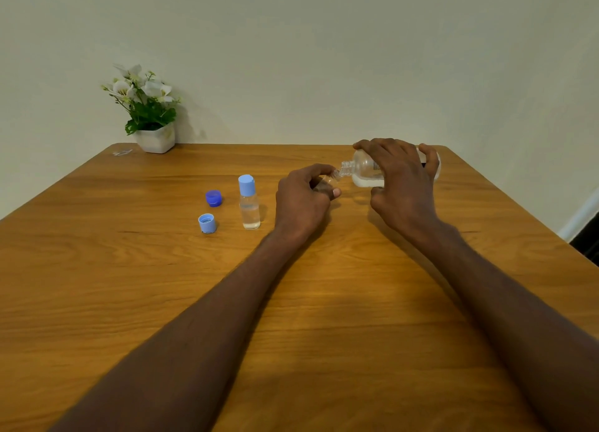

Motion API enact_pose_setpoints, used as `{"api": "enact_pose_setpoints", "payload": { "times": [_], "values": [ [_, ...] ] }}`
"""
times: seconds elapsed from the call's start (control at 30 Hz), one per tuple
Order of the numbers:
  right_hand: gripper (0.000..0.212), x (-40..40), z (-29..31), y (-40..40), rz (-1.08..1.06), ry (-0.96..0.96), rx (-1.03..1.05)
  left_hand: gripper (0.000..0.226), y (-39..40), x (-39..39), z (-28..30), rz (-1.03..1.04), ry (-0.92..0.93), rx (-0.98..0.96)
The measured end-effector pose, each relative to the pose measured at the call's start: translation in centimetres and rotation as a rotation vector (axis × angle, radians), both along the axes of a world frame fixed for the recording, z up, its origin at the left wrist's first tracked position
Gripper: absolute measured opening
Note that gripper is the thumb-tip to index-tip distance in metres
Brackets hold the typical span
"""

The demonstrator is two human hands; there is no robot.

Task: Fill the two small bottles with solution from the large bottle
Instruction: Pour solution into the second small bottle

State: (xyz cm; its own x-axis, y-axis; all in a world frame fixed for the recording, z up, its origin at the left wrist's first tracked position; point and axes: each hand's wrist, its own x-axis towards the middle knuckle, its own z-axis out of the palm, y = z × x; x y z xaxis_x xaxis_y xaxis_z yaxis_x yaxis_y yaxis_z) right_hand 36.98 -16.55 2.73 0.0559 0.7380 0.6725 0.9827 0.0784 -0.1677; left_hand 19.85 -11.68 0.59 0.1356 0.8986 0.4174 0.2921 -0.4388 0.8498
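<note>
Fingers of the right hand [402,185] wrap the tipped large bottle [366,169], its mouth meeting the open small bottle [329,180] gripped by the left hand [301,201]; the capped small bottle [249,203] stands nearby on the table [324,318].

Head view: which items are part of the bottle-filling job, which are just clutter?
Job: large bottle, tipped in right hand; open small bottle in left hand; capped small bottle; dark blue cap; light blue cap.
Clutter: flower pot; clear scrap near it.
</note>
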Motion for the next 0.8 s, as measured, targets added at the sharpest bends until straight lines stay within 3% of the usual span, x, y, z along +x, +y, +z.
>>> {"api": "enact_pose_setpoints", "payload": {
  "times": [0.8],
  "values": [
    [0.086, 0.04, 0.02, 0.08, -0.007, -0.008, 0.001, 0.044, 0.01, -0.03, 0.13, -0.002, 0.022, 0.009]
  ]
}}
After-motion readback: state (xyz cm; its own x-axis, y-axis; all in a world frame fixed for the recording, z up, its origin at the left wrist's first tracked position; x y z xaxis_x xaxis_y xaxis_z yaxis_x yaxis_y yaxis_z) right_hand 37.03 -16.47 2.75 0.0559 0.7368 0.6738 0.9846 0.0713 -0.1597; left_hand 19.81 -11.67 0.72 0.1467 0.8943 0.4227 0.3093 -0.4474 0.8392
